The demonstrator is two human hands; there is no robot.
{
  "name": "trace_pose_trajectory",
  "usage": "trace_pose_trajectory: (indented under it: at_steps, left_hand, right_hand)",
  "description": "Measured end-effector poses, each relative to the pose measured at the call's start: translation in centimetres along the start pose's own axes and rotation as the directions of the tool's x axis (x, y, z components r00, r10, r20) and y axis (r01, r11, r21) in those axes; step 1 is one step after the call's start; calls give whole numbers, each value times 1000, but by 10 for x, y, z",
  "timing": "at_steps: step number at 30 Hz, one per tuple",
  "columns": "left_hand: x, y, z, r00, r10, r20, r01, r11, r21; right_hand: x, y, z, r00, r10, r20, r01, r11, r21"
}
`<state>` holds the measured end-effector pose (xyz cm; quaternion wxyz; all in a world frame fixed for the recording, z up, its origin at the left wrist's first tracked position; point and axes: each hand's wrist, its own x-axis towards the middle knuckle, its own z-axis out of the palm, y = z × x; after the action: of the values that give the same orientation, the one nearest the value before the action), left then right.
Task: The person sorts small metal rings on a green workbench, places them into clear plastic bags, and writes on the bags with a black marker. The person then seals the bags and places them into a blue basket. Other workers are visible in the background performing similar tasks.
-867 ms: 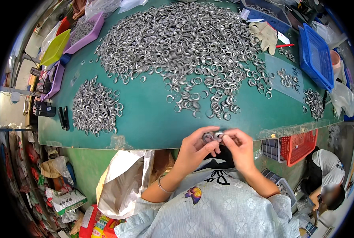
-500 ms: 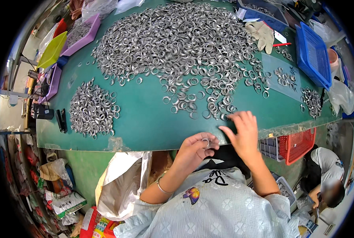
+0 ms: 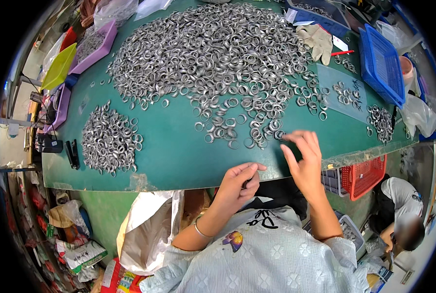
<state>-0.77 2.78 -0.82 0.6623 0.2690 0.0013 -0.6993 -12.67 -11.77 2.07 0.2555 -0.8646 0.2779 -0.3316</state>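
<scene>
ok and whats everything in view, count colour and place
large ring pile: 1, grey, table centre
ring heaps: 2, grey, left and right
clear sheet: 1, bluish, right, under rings
glove: 1, beige, far right
pen-like stick: 1, red, beside glove
blue baskets: count unclear, blue, right
blue bin: 1, blue, far edge
purple bins: 2, purple, left
lime bin: 1, yellow-green, left
stapler-like tool: 1, black, left
table: 1, green, middle
red basket: 1, red, below table right
sack: 1, silver-white, below table
other person: 1, pale top, lower right
left hand: 1, bare, near table edge
right hand: 1, bare, by large pile
</scene>
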Motion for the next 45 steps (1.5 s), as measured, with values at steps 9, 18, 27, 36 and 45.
trace_pose_trajectory:
  at_steps: [9, 18, 27, 36, 45]
  left_hand:
    - [5, -11, 19, 941, 289, -178, -220, 919, 327]
    - [9, -7, 16, 980, 112, -166, -89, 986, 140]
    - [10, -12, 28, 938, 303, -169, -229, 907, 355]
    - [11, -4, 21, 981, 111, -160, -100, 992, 77]
    - [16, -11, 24, 887, 435, -154, -310, 809, 499]
  right_hand:
    - [-14, 14, 18, 964, 256, 72, -263, 871, 415]
    - [1, 7, -1, 994, 113, -6, -113, 991, -68]
    - [-23, -7, 1, 726, 439, 529, -685, 393, 614]
    - [25, 18, 22, 995, -94, 44, 103, 963, -248]
    - [-19, -5, 9, 764, 384, 519, -645, 429, 633]
